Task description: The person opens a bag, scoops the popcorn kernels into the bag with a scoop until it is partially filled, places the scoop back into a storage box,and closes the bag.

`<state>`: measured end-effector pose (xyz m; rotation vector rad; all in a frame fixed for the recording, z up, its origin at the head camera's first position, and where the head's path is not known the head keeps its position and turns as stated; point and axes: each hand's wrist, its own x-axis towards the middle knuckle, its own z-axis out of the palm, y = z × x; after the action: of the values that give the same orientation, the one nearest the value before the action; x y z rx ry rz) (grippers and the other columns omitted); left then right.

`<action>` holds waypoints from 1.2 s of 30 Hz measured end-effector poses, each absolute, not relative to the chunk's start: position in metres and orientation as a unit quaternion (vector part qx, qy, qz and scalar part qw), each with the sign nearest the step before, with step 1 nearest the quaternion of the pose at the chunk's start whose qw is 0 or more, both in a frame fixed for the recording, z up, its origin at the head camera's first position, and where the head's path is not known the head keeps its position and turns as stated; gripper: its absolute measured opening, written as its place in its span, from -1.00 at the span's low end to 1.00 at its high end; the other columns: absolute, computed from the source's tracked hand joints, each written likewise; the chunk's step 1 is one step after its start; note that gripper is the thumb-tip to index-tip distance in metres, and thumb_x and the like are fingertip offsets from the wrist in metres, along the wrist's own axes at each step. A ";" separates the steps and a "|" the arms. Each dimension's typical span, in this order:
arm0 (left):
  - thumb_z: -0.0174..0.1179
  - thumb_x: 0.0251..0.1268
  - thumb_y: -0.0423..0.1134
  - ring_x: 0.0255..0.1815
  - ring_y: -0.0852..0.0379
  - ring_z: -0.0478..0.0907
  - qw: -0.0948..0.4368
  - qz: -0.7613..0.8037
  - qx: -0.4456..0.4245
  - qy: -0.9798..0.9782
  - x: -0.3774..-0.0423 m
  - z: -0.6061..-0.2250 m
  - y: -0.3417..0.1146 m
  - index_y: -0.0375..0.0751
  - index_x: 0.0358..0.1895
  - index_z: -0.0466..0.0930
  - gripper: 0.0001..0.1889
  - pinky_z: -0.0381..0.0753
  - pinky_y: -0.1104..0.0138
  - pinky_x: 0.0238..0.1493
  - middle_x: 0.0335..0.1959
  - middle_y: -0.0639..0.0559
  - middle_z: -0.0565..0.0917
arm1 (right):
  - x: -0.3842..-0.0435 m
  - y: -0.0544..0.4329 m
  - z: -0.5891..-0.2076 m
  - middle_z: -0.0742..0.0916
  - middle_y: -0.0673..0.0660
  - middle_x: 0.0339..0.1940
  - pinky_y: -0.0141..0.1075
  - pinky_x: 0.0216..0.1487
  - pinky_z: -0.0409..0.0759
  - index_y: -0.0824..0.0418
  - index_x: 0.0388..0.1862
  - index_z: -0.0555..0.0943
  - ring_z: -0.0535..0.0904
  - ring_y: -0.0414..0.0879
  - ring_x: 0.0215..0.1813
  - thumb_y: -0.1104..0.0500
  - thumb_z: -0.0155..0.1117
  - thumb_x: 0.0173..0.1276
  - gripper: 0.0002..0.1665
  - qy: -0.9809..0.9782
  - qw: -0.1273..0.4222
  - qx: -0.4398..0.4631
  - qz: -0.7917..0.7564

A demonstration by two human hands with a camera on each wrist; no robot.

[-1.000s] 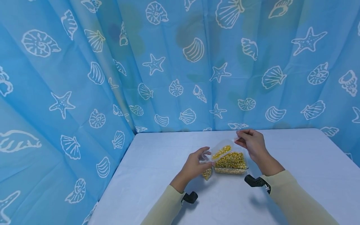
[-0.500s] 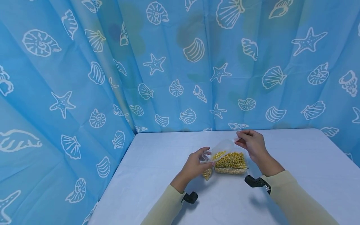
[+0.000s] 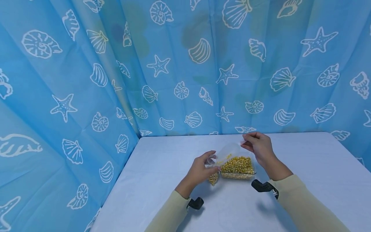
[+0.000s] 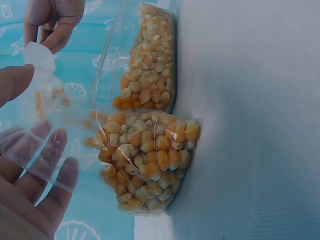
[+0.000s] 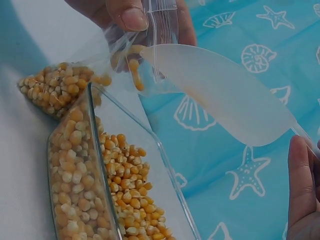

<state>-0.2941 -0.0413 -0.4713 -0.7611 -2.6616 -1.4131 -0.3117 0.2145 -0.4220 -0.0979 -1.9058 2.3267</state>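
My left hand [image 3: 201,167] holds a clear zip bag by its mouth, thumb on one side and fingers on the other. Corn kernels fill the bottom of the bag [image 4: 145,165], which rests on the table. Between thumb and fingers my right hand [image 3: 260,146] pinches the handle of a translucent white scoop [image 5: 220,95]. The scoop tilts down toward the left, its tip inside the bag's mouth, and a few kernels [image 5: 136,75] are at that tip. Right beside the bag stands a glass container [image 5: 159,142], heaped with more corn kernels [image 5: 132,192].
A white cloth covers the table [image 3: 162,180]. Behind and to the left hangs a blue curtain [image 3: 174,48] with white shells and starfish. Black wrist cameras [image 3: 262,187] sit on both sleeves.
Kernels have slid down off the scoop toward the bag, from a full row to only a few. The scoop tilts slightly more; both hands stay nearly in place.
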 end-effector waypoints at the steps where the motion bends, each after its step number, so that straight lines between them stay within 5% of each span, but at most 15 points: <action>1: 0.38 0.17 0.02 0.02 0.22 0.54 0.018 -0.455 -0.246 -0.855 -0.294 -0.472 -0.042 0.03 0.39 0.38 -0.30 0.53 0.16 0.07 0.13 0.16 0.60 | -0.312 0.214 -0.422 0.60 0.12 -0.26 -0.29 -0.17 0.65 0.30 -0.05 0.50 0.66 -0.14 -0.32 0.08 0.31 0.38 -0.66 -0.633 0.068 -0.031 0.771; 23: 0.32 0.25 0.01 0.04 0.25 0.54 0.063 -0.473 -0.229 -0.848 -0.294 -0.467 -0.044 -0.01 0.39 0.37 -0.35 0.48 0.09 0.13 0.11 0.22 0.58 | -0.304 0.199 -0.390 0.63 0.26 -0.16 -0.30 -0.19 0.65 0.40 0.00 0.50 0.67 -0.13 -0.28 0.10 0.23 0.44 -0.62 -0.709 0.139 0.037 0.691; 36: 0.31 0.26 0.00 0.07 0.26 0.53 0.086 -0.482 -0.226 -0.842 -0.296 -0.462 -0.052 0.07 0.36 0.37 -0.39 0.47 0.08 0.14 0.10 0.29 0.58 | -0.308 0.211 -0.387 0.64 0.12 -0.27 -0.31 -0.19 0.65 0.34 -0.09 0.54 0.68 -0.15 -0.30 0.11 0.31 0.36 -0.68 -0.639 0.136 0.030 0.757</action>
<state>-0.2955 -0.0525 -0.4617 -0.6732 -2.5089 -1.4368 -0.3084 0.2108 -0.3869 0.0871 -1.8495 2.1900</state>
